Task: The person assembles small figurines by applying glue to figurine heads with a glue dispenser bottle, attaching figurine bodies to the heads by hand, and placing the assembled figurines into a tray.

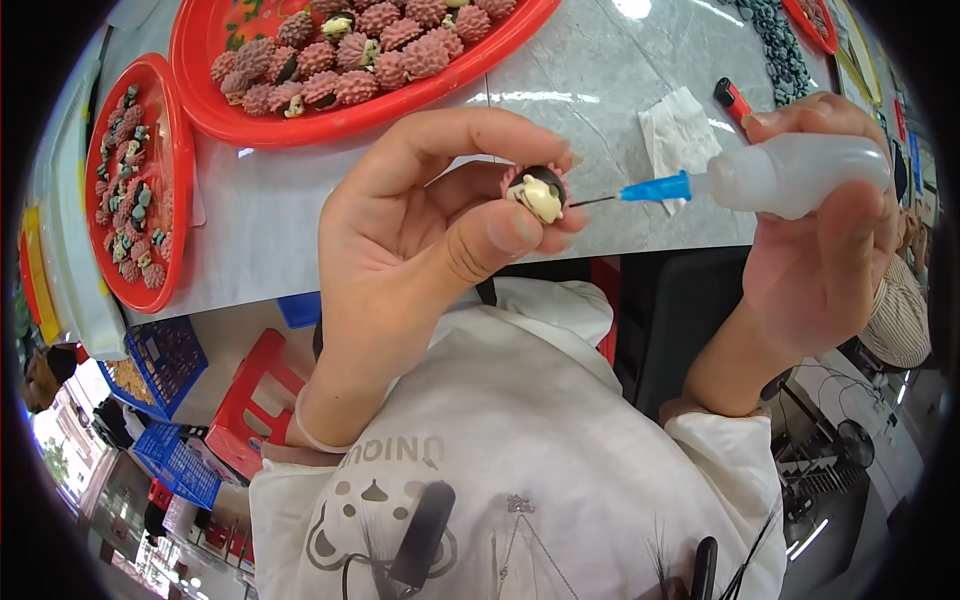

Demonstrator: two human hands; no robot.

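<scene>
My left hand [390, 250] pinches a small figurine [541, 197] between thumb and fingers. The figurine has a cream front, a dark brown band and a pink, spiky back. In my right hand [815, 270] is a translucent white squeeze bottle [800, 175], tipped sideways with its nozzle toward the left. A blue needle tip [655, 188] sits on the bottle. The thin dark end of its needle reaches the right side of the figurine; whether it touches, I cannot tell. Both hands are above the near edge of the grey table [590, 110].
A large red tray [300, 133] at the back holds several pink spiky figurines. Another red tray [180, 190] at the left carries smaller pink and teal pieces. Right of centre lie a white tissue [680, 130], a red-and-black lighter [733, 100] and a teal heap [775, 45]. A red stool [250, 400] stands below left.
</scene>
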